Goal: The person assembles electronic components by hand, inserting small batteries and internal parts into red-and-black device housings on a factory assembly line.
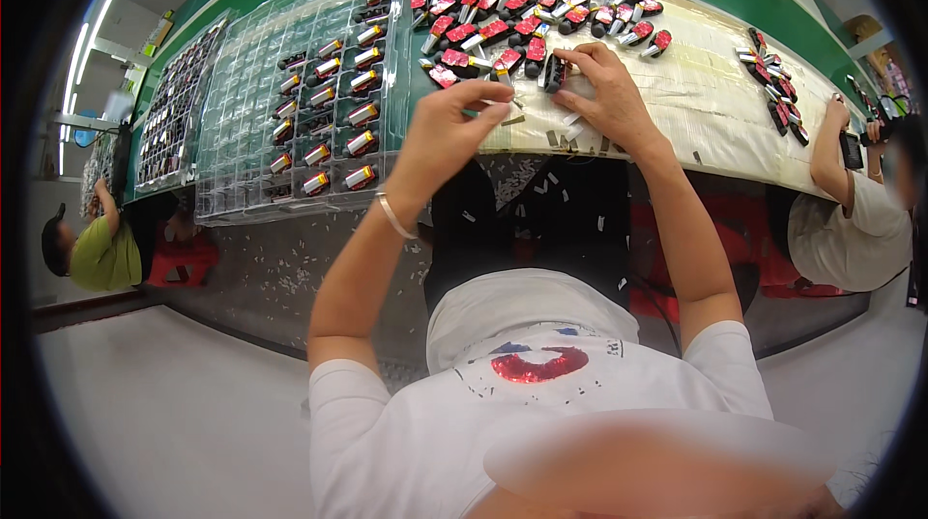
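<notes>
My right hand (pixel 601 84) grips a small black part (pixel 554 72) upright at the table's near edge, fingers curled over it. My left hand (pixel 458 121) is raised a little to the left, its fingertips pinched on a thin pale strip that is hard to make out. Just beyond both hands lies a heap of several small red-and-black parts with silver ends (pixel 503 21) on the cream-coloured mat (pixel 706 99).
A clear plastic tray (pixel 319 84) with several filled pockets lies to the left, with more trays (pixel 179 103) beyond it. A smaller heap of red-and-black parts (pixel 773 84) sits at the right, by a seated person's arm (pixel 829 147). Another person (pixel 97 248) sits far left. Small scraps litter the floor.
</notes>
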### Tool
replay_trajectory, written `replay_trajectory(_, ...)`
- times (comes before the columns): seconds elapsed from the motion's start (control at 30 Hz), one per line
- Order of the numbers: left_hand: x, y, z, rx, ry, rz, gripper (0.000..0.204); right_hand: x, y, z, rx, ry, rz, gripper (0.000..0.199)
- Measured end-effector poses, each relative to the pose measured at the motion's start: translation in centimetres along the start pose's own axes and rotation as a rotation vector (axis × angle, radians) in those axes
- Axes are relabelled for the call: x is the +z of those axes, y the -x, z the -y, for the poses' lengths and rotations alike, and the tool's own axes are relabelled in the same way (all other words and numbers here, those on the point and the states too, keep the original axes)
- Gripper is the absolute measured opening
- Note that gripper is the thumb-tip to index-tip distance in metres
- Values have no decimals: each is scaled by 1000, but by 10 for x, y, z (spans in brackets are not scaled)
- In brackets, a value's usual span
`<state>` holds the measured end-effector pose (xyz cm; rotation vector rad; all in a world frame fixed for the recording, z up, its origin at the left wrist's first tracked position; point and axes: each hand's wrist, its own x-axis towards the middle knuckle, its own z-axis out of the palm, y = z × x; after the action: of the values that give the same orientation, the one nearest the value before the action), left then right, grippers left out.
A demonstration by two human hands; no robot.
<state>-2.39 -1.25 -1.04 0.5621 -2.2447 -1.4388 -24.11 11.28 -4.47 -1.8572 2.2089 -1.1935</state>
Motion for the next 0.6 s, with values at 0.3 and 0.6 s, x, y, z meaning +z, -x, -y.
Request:
replay_trajectory(0.3, 65, -37, 9, 442, -386, -131, 39, -1, 6, -9, -64, 203, 38, 43)
replay_trajectory(0.6, 62, -33, 12, 254, -60, -86, 26, -23, 25, -8, 64, -14, 169, 30)
